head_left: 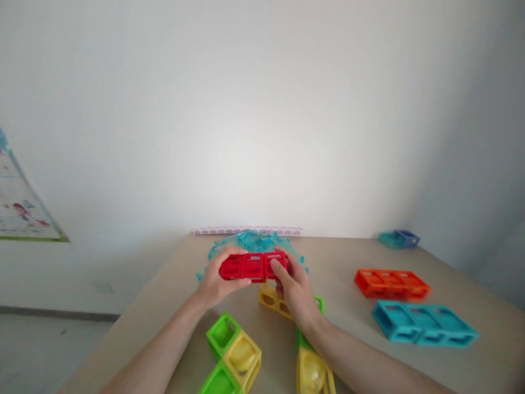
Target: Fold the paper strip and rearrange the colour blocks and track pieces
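Observation:
A row of three red hollow blocks [252, 267] is held level above the table, near the middle of the view. My left hand [217, 279] grips its left end, thumb below and fingers above. At the right end, my right hand [294, 282] holds it with the thumb across the front of the last block. Beneath my right hand and forearm lie yellow blocks [268, 296], partly hidden. A green and yellow group [241, 353] rests on the table between my forearms, and another yellow block [312, 372] with a clear dome is beside my right forearm.
An orange row of blocks [391, 284] and a teal row [424, 324] lie at the right of the table [336, 262]. Translucent blue pieces [254, 239] are behind my hands. A small dark blue container [407, 238] stands at the back right. The wall rises behind.

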{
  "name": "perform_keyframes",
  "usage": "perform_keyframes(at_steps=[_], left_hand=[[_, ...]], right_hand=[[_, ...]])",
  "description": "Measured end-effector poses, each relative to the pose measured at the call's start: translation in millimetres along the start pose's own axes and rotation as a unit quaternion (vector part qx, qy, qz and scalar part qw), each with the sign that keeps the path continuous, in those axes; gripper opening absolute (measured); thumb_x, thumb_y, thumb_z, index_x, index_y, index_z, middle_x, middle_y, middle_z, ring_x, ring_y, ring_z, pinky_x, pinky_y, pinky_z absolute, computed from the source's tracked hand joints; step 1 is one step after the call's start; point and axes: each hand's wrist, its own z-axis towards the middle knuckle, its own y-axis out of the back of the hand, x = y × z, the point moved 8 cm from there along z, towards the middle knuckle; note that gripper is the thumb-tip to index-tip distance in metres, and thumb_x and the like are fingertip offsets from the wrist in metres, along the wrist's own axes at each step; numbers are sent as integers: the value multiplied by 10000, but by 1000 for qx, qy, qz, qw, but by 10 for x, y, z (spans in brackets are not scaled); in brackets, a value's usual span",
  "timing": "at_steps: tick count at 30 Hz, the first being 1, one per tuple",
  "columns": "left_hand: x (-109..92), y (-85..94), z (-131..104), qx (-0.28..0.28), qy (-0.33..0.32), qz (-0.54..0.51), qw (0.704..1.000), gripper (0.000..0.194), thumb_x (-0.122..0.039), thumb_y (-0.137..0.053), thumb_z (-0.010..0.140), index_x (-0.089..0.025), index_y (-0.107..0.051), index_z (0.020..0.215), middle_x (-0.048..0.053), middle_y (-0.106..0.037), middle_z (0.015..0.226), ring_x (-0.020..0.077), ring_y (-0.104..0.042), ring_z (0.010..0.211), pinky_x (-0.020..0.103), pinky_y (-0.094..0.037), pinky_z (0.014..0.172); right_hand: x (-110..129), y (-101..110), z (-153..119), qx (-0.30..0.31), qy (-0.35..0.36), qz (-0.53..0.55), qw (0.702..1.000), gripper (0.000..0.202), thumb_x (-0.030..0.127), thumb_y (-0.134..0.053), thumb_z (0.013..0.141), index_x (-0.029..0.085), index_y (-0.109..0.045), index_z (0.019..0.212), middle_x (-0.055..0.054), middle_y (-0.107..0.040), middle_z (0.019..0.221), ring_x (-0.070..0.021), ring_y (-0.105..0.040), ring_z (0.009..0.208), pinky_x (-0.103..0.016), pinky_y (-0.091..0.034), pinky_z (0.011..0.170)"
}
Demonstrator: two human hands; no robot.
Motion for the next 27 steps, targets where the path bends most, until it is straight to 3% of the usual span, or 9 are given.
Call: perform_keyframes(at_steps=[6, 9, 11, 13, 17, 20, 27], left_hand=[[-177, -35, -4, -19, -53, 27, 998, 499, -116, -847, 534, -218, -707, 1002, 86, -628, 1150, 279, -573, 1103, 353, -422, 971], [-39, -78, -1, 1, 11, -81, 997, 794, -122, -839, 567, -307, -541, 1279, 77, -615, 1213, 266, -621, 1031, 360, -484, 879], [67, -133, -3, 33, 53, -146, 987, 890, -151, -820, 614, -334, -408, 1381, 70, -663, 1124, 244, -659, 903, 356, -514, 788], [131, -119, 5, 28, 64, -163, 984, 801, -165, -807, 636, -290, -459, 1347, 61, -699, 1009, 226, -663, 843, 341, -512, 770], [167, 30, 23, -40, 42, -128, 990, 536, -143, -826, 582, -228, -652, 1082, 46, -700, 998, 208, -655, 854, 287, -495, 764], [174, 66, 25, -50, 37, -122, 991, 433, -132, -833, 551, -216, -688, 950, 33, -699, 963, 197, -655, 805, 272, -492, 716], [194, 36, 40, -50, 54, -175, 982, 299, -154, -826, 565, -197, -728, 844, 48, -705, 957, 219, -657, 815, 304, -516, 704]], right_hand=[[-33, -37, -4, 12, -30, 13, 999, 535, 446, -725, 730, 202, -494, 1146, -1, -652, 793, -150, -580, 601, -259, -483, 535], [4, -39, -21, 2, -15, 52, 999, 574, 398, -751, 717, 210, -444, 1165, -23, -671, 888, -168, -628, 689, -289, -526, 625], [41, -43, -33, 0, 3, 75, 997, 611, 365, -758, 715, 221, -415, 1200, -36, -675, 955, -183, -653, 764, -312, -541, 692], [56, -57, -44, 9, 9, 79, 997, 639, 350, -756, 719, 230, -394, 1231, -40, -676, 987, -189, -663, 798, -323, -545, 727], [40, -67, -52, 26, -4, 38, 999, 635, 354, -738, 731, 221, -396, 1249, -33, -684, 947, -185, -664, 764, -331, -546, 729], [58, -81, -52, 43, 0, 24, 999, 603, 340, -736, 729, 214, -412, 1222, -29, -676, 934, -180, -651, 759, -329, -541, 733], [83, -138, -77, 75, 13, 42, 996, 526, 309, -738, 736, 240, -439, 1163, -8, -658, 932, -175, -623, 759, -293, -525, 692]])
